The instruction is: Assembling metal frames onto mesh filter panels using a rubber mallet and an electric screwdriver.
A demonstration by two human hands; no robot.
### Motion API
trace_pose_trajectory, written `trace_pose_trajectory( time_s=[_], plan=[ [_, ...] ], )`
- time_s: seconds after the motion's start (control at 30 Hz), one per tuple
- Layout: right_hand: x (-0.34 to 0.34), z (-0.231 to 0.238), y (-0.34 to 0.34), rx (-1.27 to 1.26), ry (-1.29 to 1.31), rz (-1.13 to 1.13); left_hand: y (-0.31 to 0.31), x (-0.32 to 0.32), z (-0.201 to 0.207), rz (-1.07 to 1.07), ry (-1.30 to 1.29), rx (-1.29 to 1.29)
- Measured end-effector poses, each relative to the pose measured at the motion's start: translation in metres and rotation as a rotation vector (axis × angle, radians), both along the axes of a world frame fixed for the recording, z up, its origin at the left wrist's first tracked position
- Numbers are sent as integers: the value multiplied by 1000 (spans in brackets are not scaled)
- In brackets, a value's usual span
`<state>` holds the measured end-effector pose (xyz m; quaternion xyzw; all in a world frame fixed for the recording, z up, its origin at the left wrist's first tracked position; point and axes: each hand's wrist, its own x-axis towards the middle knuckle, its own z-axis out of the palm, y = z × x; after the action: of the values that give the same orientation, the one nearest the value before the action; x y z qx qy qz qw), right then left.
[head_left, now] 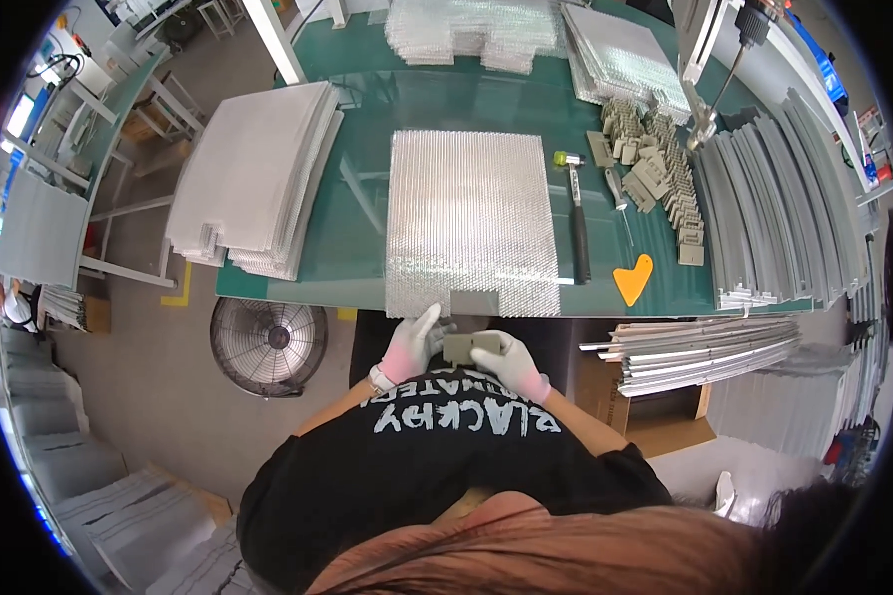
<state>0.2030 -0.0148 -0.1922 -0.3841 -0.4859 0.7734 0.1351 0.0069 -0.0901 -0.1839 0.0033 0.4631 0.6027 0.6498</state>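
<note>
My right hand (512, 366), in a white glove, is closed on a flat grey-beige bracket (458, 348) just off the table's front edge. Close by on the left is my gloved left hand (413, 345), its fingers apart and one stretched up toward the silver mesh panel (471, 213). That panel lies flat in the middle of the green table, its notched edge reaching the front rim. Whether a left fingertip touches the panel or the bracket cannot be made out.
Right of the panel lie a hammer (578, 223), a screwdriver (617, 195), an orange scraper (632, 280) and a heap of brackets (650, 169). Panel stacks (253, 169) and grey strips (774, 208) flank these. A floor fan (269, 344) stands left; more strips (700, 355) rest above a carton (665, 431).
</note>
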Motion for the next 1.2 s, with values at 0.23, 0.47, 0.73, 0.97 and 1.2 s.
trace_pose_trajectory(
  time_s=[0.23,0.47,0.73,0.97,1.2],
  plan=[
    [-17,-35,3,-510,395,-260,-10,11,-17,47,2,102],
    [-19,-24,-6,-336,370,-291,-14,18,-37,114,0,96],
    [-22,-23,-13,-229,286,-371,-15,24,-28,72,56,85],
    [-15,-27,-9,145,39,-267,-4,21,-34,-395,547,-42],
    [-18,12,-8,149,-91,-580,-7,19,-53,-367,404,49]
  ],
)
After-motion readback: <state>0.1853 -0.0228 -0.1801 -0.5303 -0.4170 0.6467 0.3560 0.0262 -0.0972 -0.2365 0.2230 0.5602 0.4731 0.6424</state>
